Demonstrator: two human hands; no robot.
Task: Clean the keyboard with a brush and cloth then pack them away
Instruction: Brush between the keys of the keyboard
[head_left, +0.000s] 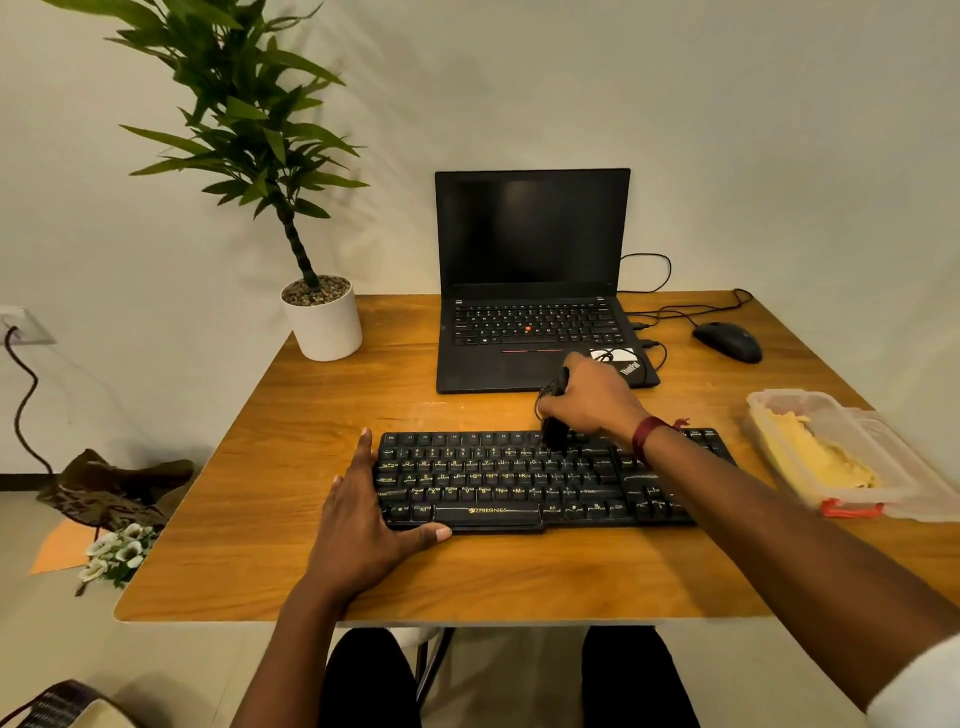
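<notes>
I see black keyboard (519, 483) flat on the table (260, 467); black brush (555, 435) upright on its top rows; yellow cloth (815, 457) crumpled in the box (789, 397) to the right.

We find the black plastic keyboard (519, 483) on the wooden bench (311, 415), the black laptop (535, 280) behind it, the clear plastic box (795, 399) to its right.

a black keyboard (519, 483) lies near the front edge of the wooden counter (234, 519). the left hand (363, 514) rests flat against its left end, fingers straight and thumb along its front. the right hand (587, 400) grips a black brush (555, 428), bristles down on the upper key rows. by the right edge, a clear container (779, 402) holds a yellow cloth (821, 457). an open laptop (530, 291) sits at the back edge, with a mouse (727, 340) to its right and a potted plant (322, 317) at the back left corner.
</notes>
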